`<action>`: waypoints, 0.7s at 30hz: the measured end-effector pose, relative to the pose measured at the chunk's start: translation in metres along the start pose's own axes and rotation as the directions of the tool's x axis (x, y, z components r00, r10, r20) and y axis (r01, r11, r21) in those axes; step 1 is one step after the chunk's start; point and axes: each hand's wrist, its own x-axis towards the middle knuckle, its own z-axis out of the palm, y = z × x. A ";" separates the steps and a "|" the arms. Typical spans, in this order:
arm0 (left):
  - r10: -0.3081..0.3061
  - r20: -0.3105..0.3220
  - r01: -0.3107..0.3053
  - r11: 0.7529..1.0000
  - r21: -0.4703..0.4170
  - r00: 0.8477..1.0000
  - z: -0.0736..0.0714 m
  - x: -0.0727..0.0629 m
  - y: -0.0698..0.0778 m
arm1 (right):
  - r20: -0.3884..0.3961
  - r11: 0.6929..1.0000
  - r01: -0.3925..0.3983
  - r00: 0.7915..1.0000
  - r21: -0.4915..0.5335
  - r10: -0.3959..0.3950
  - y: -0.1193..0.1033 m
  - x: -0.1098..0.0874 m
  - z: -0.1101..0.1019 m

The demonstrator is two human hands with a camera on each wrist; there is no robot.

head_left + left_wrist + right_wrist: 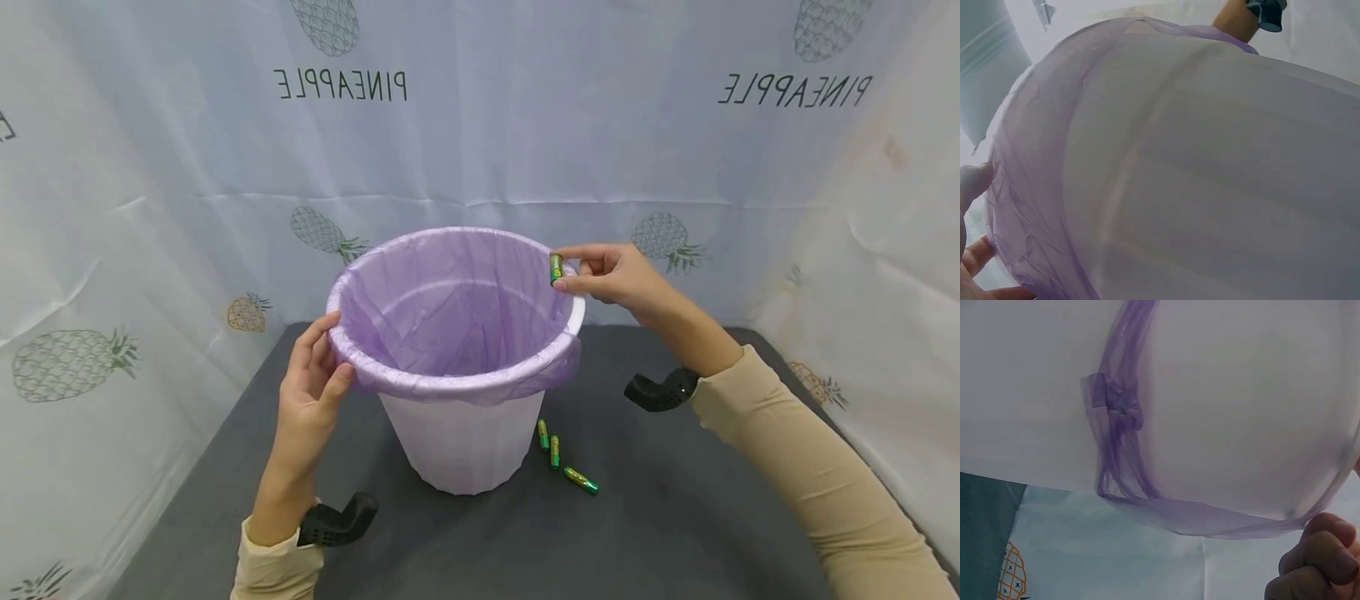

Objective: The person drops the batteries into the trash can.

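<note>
In the head view a white trash bin [465,442] stands upright, lined with a purple plastic bag [480,333] folded over its rim. My left hand [307,383] touches the bin's left rim with spread thumb and fingertips, also seen on the bag in the left wrist view. On the right side my right hand [618,275] pinches a green battery [556,269] between thumb and index finger, held upright at the rim's inner edge. The right wrist view shows curled fingers [1322,556] beside the bag's edge; the battery is hidden there.
On the dark table [645,533], right of the bin's base, lie three more batteries: one battery [543,434] by the bin, a second battery [555,451] beside it, and a third battery [581,480] nearer. A pineapple-print curtain [525,125] encloses the table behind and at the sides.
</note>
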 end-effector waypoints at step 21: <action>-0.016 -0.018 0.016 1.000 0.011 1.000 0.002 0.000 0.004 | -0.011 0.997 -0.066 0.998 -0.032 0.066 0.001 0.008 0.001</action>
